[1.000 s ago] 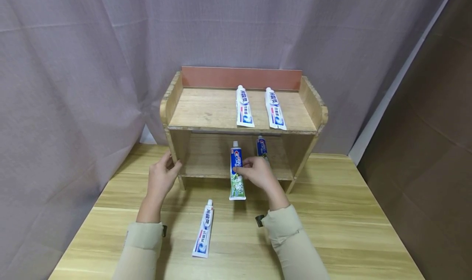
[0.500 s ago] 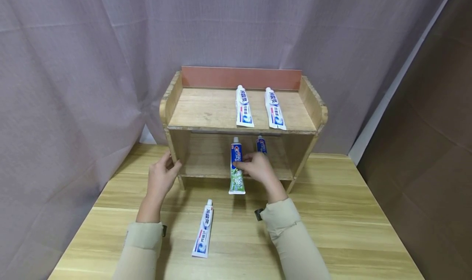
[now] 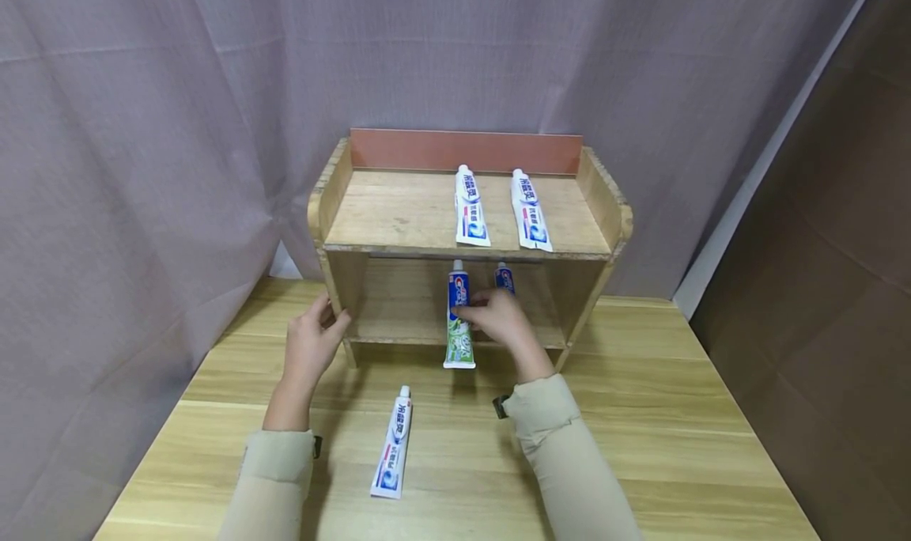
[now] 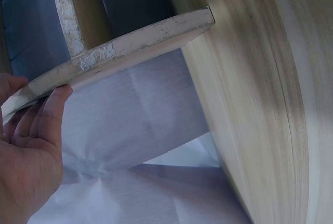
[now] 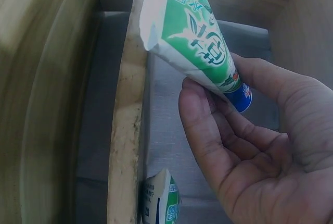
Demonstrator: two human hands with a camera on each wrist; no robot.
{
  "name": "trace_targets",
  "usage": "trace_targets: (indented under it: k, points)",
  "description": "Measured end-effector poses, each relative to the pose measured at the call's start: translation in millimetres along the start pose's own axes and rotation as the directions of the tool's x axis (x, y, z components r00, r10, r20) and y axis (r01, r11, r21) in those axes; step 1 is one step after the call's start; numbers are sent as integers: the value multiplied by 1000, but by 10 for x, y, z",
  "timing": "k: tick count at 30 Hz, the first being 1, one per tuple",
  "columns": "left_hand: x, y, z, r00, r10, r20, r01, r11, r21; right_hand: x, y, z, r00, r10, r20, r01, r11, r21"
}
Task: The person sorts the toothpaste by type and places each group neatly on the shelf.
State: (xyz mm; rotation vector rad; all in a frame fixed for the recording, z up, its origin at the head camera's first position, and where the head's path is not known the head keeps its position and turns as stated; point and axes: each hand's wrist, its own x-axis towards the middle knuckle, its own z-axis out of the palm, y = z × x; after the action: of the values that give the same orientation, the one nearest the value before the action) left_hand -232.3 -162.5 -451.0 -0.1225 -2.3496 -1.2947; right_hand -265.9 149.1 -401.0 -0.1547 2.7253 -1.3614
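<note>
My right hand pinches a blue-and-green toothpaste tube between thumb and fingers. Its cap points into the shelf's lower level, while the flat end sticks out past the front edge. Seen from the right wrist, that tube slants over the lower board's edge. A similar toothpaste tube lies on the lower level to the right, partly hidden behind the hand. My left hand holds the left side panel of the wooden shelf, thumb on one face and fingers on the other.
Two white toothpaste tubes lie side by side on the upper board. Another white toothpaste tube rests on the wooden table in front of the shelf. A grey curtain hangs behind.
My right hand has moved forward and slightly up, carrying the blue-and-green toothpaste tube farther into the lower level. The left hand has stayed on the side panel.
</note>
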Motion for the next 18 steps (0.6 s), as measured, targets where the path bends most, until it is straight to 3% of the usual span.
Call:
trace_targets:
  k: [18]
  points:
    - [7, -4, 0, 1000, 7, -8, -7, 1000, 9, 298, 22, 0, 999, 37, 31, -38, 998, 44]
